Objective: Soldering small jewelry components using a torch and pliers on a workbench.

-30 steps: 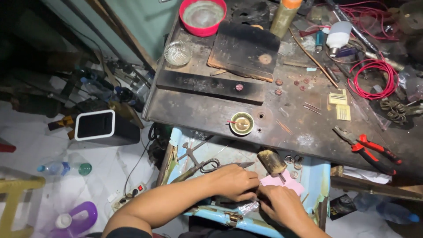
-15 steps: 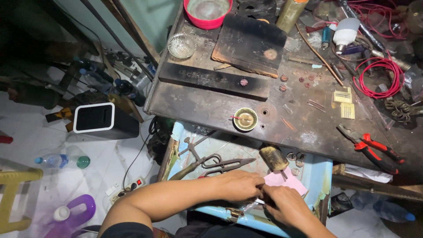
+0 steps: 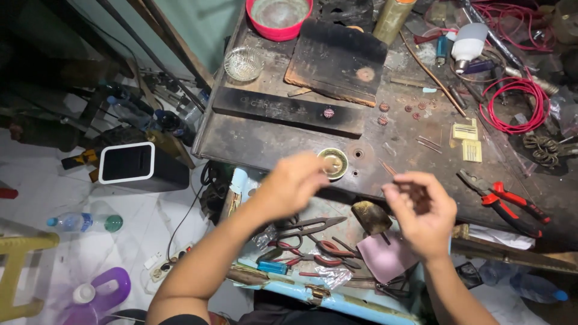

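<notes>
Hands are raised above the dark, scarred bench (image 3: 271, 144). The right hand (image 3: 421, 210) has its grip closed on a small dark brownish piece (image 3: 416, 197), too blurred to name, held just over the pink paper (image 3: 385, 257). It looks light and tiny, easily dropped, so best pinched at the fingertips. The left hand (image 3: 292, 183), near the brass cup (image 3: 333, 162), is loosely curled; I cannot tell whether it holds anything.

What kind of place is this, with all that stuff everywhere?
Most likely a small repair or metalwork workshop. A scorched, stained workbench is strewn with tools: red-handled pliers, a coil of red wire, and shears and more pliers in an open blue drawer under the person's hands.
</notes>
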